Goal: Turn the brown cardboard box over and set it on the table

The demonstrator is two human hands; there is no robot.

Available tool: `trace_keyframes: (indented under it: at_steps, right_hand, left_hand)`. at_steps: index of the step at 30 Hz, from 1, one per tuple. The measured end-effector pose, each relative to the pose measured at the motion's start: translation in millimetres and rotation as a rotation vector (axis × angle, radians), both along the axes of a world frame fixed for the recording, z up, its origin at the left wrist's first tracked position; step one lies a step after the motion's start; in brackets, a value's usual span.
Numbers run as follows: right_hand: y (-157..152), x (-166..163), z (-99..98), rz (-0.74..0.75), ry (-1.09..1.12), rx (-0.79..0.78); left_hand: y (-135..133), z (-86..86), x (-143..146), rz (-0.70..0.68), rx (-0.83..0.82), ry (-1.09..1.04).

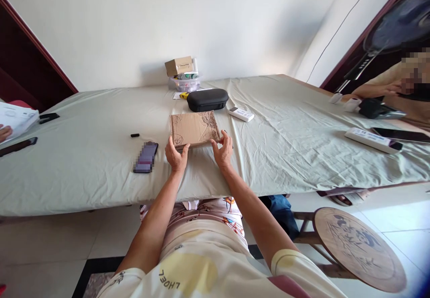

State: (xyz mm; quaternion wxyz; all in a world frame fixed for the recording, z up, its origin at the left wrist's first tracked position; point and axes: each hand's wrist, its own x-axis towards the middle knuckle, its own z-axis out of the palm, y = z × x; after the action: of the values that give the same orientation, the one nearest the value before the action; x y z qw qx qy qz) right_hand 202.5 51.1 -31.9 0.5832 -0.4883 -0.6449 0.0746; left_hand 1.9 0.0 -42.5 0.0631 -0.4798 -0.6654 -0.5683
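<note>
A flat brown cardboard box (194,128) lies on the pale green tablecloth (101,155) in front of me. My left hand (176,155) grips its near left corner, thumb on top. My right hand (223,149) holds the near right corner, fingers curled against the box's edge. Both forearms reach out from my lap over the table's front edge.
A phone (146,157) lies left of the box, a small black piece (135,135) beyond it. Behind are a black case (207,100), a white remote (241,114), a plastic tub (184,83) with a small carton (179,65). Another person sits far right; a round stool (358,249) stands at lower right.
</note>
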Motion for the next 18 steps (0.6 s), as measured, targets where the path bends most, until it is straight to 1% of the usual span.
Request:
trace_keyframes:
  at_steps: [4,9,12,14,16,18]
  right_hand:
    - [4,1,-0.1,0.053,0.124,0.083]
    - [5,-2,0.1,0.061,0.184,0.064]
    - [9,-1,-2.5,0.069,0.228,-0.016]
    - [11,0,-4.9,0.07,0.234,-0.121]
    - [12,1,-6.8,0.067,0.2,-0.228]
    - [12,0,-7.7,0.048,0.15,-0.275]
  left_hand:
    - [1,-1.5,-1,0.002,0.017,-0.037]
    - [5,-4.5,-4,0.002,0.021,-0.076]
    - [9,-7.6,-8,0.02,-0.025,-0.12]
    - [12,-10.9,-10,0.021,-0.064,-0.158]
    - [15,-14.9,-12,-0.001,-0.079,-0.189]
    - [17,-18.5,-11,-0.04,-0.074,-0.211]
